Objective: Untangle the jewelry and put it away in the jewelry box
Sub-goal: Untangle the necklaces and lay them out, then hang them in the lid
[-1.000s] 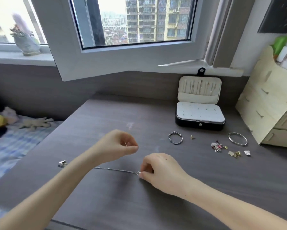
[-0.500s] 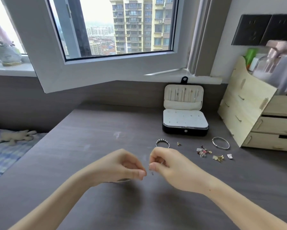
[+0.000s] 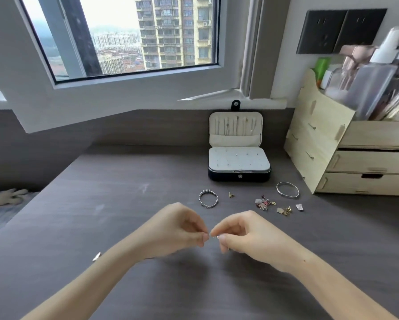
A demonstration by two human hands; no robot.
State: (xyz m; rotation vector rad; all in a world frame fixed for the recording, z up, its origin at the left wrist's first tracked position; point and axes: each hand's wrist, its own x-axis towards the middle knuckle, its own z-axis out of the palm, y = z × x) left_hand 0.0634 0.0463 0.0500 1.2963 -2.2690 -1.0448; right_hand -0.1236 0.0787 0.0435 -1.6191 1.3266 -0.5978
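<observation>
A thin chain (image 3: 214,237) is pinched between the left hand (image 3: 177,229) and right hand (image 3: 244,236) above the desk (image 3: 124,181). Beyond, the black jewelry box (image 3: 239,176) is propped open, necklaces (image 3: 235,125) hung in its lid (image 3: 235,140), studs (image 3: 236,154) pinned on its white pad (image 3: 224,163).

chain (image 3: 97,256) mostly hidden behind left hand (image 3: 177,229), pinched piece (image 3: 216,237) perhaps a clasp, organizer (image 3: 321,139) cropped right

In front of you is a dark wood-grain desk (image 3: 124,176). Near its far edge stands an open jewelry box (image 3: 239,167) (lid upright), with a pale wooden drawer organizer (image 3: 321,144) to its right. Nearer you lie a beaded bracelet (image 3: 208,198), a tiny gold earring (image 3: 230,195), a silver bangle (image 3: 287,190) and a scatter of small charms (image 3: 264,203)
</observation>
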